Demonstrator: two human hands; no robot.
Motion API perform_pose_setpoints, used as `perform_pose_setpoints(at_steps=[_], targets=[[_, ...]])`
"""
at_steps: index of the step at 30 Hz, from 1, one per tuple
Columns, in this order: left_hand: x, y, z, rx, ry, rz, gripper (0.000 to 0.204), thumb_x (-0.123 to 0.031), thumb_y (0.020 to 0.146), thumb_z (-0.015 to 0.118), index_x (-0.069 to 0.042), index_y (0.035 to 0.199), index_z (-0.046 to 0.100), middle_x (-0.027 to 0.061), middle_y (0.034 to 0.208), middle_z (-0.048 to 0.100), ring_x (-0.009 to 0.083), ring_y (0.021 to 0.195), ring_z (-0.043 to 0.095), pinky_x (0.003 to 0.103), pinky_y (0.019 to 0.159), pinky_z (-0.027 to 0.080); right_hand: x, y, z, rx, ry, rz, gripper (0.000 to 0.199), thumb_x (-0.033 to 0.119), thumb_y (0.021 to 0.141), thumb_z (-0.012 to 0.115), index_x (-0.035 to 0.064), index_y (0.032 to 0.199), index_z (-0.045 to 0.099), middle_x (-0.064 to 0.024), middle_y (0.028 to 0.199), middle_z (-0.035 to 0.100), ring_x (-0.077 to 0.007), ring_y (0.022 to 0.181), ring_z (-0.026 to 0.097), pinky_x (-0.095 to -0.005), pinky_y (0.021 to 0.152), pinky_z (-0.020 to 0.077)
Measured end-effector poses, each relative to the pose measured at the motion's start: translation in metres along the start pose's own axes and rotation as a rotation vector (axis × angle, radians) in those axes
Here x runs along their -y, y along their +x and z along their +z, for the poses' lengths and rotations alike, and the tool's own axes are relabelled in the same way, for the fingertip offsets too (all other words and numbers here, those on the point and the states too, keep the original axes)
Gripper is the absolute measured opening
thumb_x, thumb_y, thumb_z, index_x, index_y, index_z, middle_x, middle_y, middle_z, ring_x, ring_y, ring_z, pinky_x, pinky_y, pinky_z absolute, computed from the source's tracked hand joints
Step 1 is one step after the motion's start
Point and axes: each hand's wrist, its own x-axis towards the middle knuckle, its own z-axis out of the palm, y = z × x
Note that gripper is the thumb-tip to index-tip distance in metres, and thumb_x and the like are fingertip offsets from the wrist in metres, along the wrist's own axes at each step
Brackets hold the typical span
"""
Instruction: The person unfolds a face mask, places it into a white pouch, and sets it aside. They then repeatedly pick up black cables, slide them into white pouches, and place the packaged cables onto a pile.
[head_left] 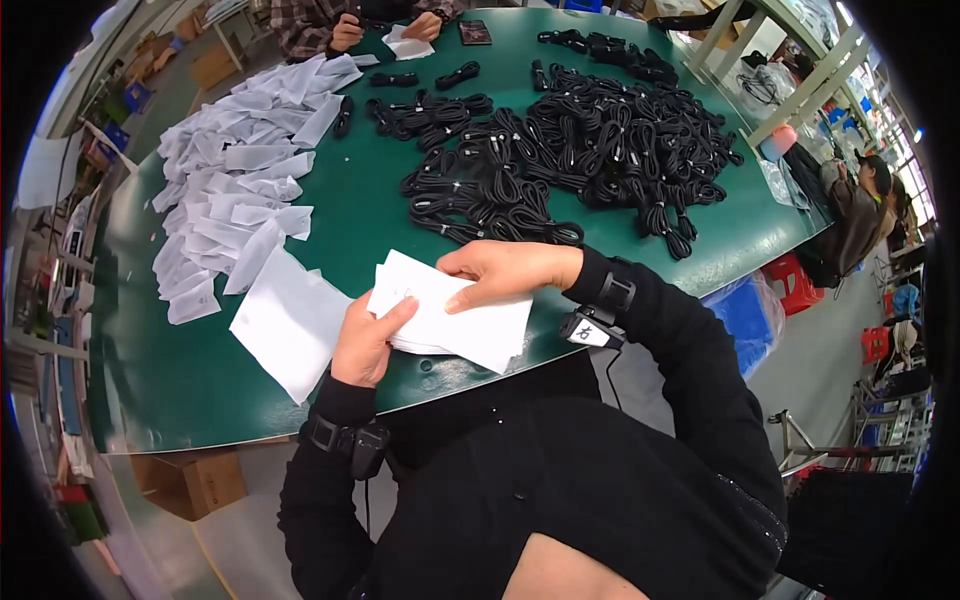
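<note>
A heap of white bags (235, 190) is lying to my left on the green table (370, 215). My left hand (368, 340) is pinching the white bag stack (450, 310) at the table's near edge, my right hand (505, 272) is gripping its top, and coiled black cables (590, 150) are lying beyond.

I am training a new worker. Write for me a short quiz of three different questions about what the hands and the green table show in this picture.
1. True or false: both hands hold the same stack of white bags.
2. Which lies in a heap on the far right part of the green table?
A. coiled black cables
B. red boxes
C. glass bottles
3. Fill in: the loose white bags are spread on the person's ____ side of the table.

Key
1. True: the left hand grips the stack's near edge, the right hand its top.
2. A
3. left
</note>
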Motion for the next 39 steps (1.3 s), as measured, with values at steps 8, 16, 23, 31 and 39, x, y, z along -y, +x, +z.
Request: perform_pose_setpoints(at_steps=[8,16,23,31,39], targets=[[0.001,-0.009,-0.018,-0.190,0.273,0.154,0.032,-0.004,0.090,0.067,0.002,0.120,0.060,0.0107,0.111,0.068,0.0209,0.103,0.064,0.033,0.093,0.050,-0.034,-0.017,-0.003,-0.316,-0.478,-0.130,0.028,0.016,0.082,0.070,0.0004,0.104,0.059,-0.0076,0.087,0.063,-0.0202,0.079,0.063,-0.0350,0.068,0.0493],[-0.001,-0.009,-0.053,0.195,1.779,0.735,0.044,-0.012,0.073,0.081,-0.006,0.111,0.060,0.0176,0.124,0.058,0.0367,0.122,0.052,0.047,0.106,0.041,-0.065,-0.008,0.039,-0.414,-1.225,-0.365,0.043,0.022,0.073,0.075,0.0048,0.108,0.058,-0.0127,0.110,0.057,-0.0312,0.099,0.057,-0.0415,0.083,0.0465],[-0.015,-0.011,-0.011,0.078,1.556,0.454,0.092,-0.027,0.059,0.091,-0.012,0.139,0.047,0.0178,0.145,0.037,0.0385,0.141,0.031,0.055,0.112,0.030,-0.064,-0.014,0.032,-0.496,-0.916,-0.411,0.053,0.032,0.077,0.075,0.0037,0.119,0.058,-0.0181,0.114,0.056,-0.0326,0.108,0.053,-0.0418,0.090,0.0453],[0.006,-0.010,-0.019,0.122,1.672,0.243,0.092,-0.031,0.065,0.088,-0.010,0.143,0.044,0.0177,0.141,0.041,0.0395,0.136,0.036,0.064,0.109,0.027,-0.065,-0.022,0.035,-0.604,-0.942,-0.352,0.048,0.027,0.077,0.078,0.0040,0.114,0.057,-0.0140,0.109,0.058,-0.0315,0.099,0.056,-0.0420,0.086,0.0470],[0.006,0.002,0.010,0.057,1.411,0.539,0.066,-0.022,0.071,0.083,-0.003,0.128,0.056,0.0176,0.130,0.050,0.0373,0.116,0.050,0.049,0.101,0.040,-0.090,-0.044,0.022,-0.854,-1.056,0.113,0.041,0.014,0.075,0.072,0.0012,0.108,0.052,-0.0130,0.090,0.056,-0.0311,0.084,0.058,-0.0430,0.072,0.0486]])
